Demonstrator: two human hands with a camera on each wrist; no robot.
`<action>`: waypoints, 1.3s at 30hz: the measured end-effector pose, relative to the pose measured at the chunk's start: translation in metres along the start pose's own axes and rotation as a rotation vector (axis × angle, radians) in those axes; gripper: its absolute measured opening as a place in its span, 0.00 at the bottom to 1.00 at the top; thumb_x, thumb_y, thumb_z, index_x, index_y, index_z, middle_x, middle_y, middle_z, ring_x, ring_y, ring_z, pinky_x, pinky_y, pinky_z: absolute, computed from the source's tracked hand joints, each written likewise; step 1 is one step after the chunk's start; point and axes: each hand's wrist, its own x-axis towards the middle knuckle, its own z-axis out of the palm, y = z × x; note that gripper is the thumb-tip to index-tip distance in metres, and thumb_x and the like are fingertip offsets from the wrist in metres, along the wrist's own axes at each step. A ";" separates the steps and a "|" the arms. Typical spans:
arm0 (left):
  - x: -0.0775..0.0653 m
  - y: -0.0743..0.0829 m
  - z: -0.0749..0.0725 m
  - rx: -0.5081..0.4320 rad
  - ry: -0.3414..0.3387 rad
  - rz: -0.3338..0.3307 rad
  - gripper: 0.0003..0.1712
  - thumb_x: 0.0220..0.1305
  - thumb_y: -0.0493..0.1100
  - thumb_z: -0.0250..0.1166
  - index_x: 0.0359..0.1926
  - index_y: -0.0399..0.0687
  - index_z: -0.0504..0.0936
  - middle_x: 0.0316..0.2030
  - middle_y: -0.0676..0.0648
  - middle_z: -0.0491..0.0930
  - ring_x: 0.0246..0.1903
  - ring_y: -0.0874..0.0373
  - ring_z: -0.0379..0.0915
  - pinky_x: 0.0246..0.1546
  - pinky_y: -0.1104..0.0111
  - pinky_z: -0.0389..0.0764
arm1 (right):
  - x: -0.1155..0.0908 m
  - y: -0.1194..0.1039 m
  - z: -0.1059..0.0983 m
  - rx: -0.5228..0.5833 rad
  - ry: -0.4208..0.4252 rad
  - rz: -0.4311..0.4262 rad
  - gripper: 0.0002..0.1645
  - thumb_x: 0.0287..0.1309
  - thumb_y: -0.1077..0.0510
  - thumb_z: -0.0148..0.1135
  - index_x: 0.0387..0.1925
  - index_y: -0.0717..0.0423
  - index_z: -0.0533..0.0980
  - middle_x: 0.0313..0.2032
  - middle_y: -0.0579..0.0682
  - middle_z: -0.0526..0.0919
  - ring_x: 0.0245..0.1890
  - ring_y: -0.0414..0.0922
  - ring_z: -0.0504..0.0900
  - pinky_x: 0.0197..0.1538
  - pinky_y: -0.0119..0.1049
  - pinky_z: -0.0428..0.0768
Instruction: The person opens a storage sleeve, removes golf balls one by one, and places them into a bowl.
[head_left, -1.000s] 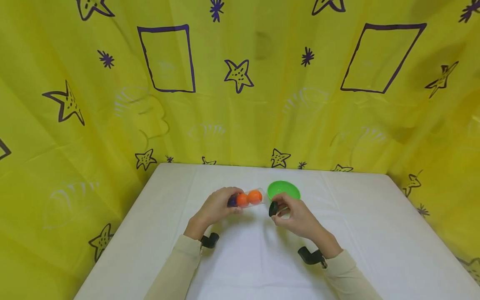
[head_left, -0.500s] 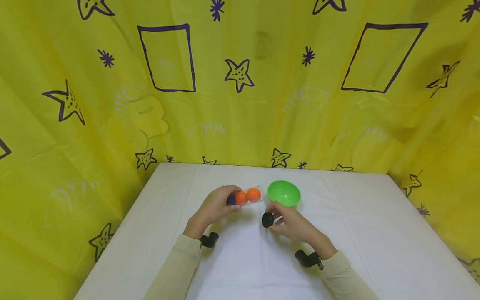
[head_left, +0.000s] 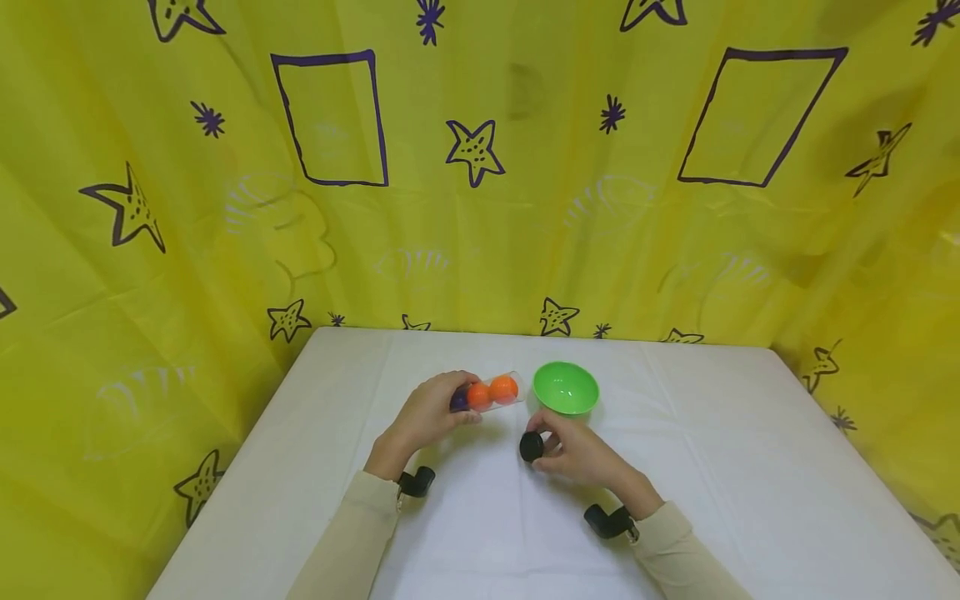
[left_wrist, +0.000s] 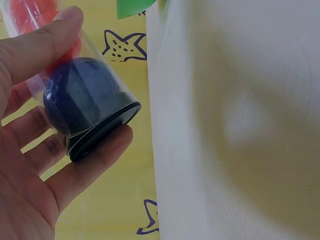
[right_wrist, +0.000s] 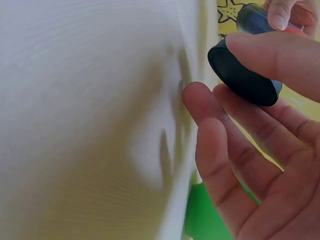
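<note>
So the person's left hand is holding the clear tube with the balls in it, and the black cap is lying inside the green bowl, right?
Not quite: the black cap isn't inside the green bowl. The head view shows the right hand pinching it outside the bowl. The left hand does hold the clear tube with the balls in it.

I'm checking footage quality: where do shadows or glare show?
Head: soft shadows on the white table near the left hand and right hand. Left wrist: a broad, soft shadow on the table, small glints on the clear tube. Right wrist: soft-edged shadows on the table, the black disc very dark.
</note>
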 end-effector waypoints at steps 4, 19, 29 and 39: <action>0.000 0.000 0.001 -0.001 -0.006 0.001 0.30 0.57 0.46 0.78 0.60 0.48 0.80 0.55 0.47 0.83 0.56 0.48 0.78 0.64 0.51 0.76 | 0.000 0.003 0.003 -0.010 0.008 0.029 0.24 0.54 0.66 0.73 0.52 0.55 0.75 0.54 0.59 0.83 0.34 0.41 0.80 0.40 0.30 0.80; -0.001 0.001 0.001 -0.002 -0.019 -0.005 0.29 0.57 0.46 0.78 0.59 0.49 0.80 0.55 0.47 0.83 0.56 0.48 0.78 0.64 0.50 0.76 | 0.002 0.008 0.008 -0.038 0.008 0.083 0.25 0.56 0.66 0.73 0.55 0.54 0.75 0.59 0.62 0.82 0.26 0.39 0.73 0.32 0.29 0.75; -0.001 0.002 0.001 0.003 -0.021 0.000 0.29 0.57 0.45 0.78 0.59 0.48 0.80 0.55 0.47 0.84 0.56 0.48 0.78 0.64 0.50 0.76 | 0.002 0.007 0.009 -0.035 0.007 0.084 0.26 0.57 0.66 0.72 0.57 0.57 0.75 0.50 0.57 0.83 0.23 0.37 0.70 0.28 0.29 0.72; -0.001 0.004 0.002 0.002 -0.028 -0.018 0.29 0.57 0.45 0.77 0.60 0.49 0.80 0.55 0.47 0.83 0.56 0.49 0.77 0.65 0.50 0.75 | 0.000 0.005 0.009 -0.038 0.004 0.101 0.28 0.57 0.67 0.71 0.59 0.60 0.74 0.51 0.54 0.83 0.23 0.36 0.70 0.28 0.29 0.72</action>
